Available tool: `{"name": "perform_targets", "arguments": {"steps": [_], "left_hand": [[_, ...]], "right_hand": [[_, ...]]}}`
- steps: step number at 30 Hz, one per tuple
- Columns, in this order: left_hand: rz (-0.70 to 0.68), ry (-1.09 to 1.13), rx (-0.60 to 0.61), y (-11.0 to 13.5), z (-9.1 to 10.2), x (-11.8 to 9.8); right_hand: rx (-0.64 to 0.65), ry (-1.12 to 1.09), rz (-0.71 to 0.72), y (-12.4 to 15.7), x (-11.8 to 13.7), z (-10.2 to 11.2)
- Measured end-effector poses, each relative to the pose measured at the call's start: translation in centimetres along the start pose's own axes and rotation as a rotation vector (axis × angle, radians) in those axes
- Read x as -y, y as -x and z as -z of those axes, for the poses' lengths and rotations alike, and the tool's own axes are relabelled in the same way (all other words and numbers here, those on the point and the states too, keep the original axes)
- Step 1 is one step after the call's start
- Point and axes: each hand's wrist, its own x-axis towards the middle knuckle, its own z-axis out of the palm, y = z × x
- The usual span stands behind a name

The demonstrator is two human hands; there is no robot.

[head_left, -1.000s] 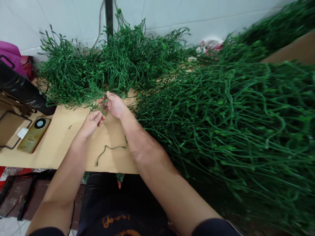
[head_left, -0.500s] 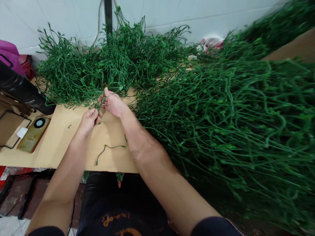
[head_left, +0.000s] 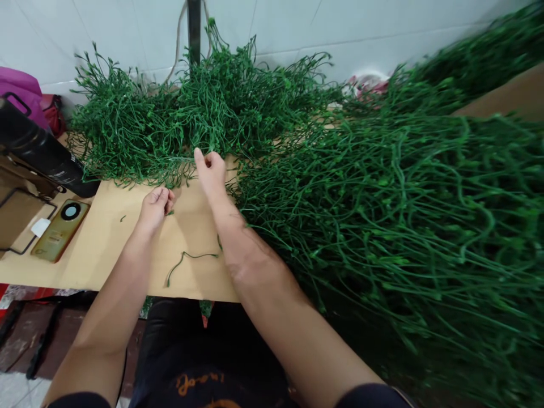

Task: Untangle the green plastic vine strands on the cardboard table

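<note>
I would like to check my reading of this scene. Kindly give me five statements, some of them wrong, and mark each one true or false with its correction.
1. A phone lies near the black bottle. True.
2. The larger green pile is on the right side of the picture. True.
3. The right hand rests on the bottle. False: it is at the front edge of the back pile.
4. The loose curved stem lies on top of the phone. False: it lies on the tan tabletop, between the forearms.
5. The left hand is nearer to the phone than the right hand is. True.
</note>
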Motion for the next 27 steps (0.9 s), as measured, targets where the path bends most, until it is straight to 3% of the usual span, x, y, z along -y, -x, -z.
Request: {"name": "perform_targets", "arguments": {"steps": [2, 6, 9, 19, 27], "left_hand": [[-0.008, -0.023, 0.011, -0.1, -0.1, 0.0], [-0.027, -0.066, 0.034, -0.2, -0.3, 0.1], [-0.051, -0.114, 0.046, -0.4, -0.2, 0.4], [-0.135, -0.372, 0.092, -0.9, 0.5, 2.4], [-0.286, -0.531, 0.177, -0.1, 0.4, 1.2]], "right_hand": [[0.085, -0.081, 0.043, -0.1, 0.1, 0.1], [0.431, -0.22, 0.019, 0.4, 0.5, -0.2], [0.529, -0.264, -0.002, 0.8, 0.6, -0.4], [0.508, -0.403, -0.16, 1.0, 0.5, -0.2], [0.223, -0.318, -0.344, 1.9, 1.1, -2.0]]}}
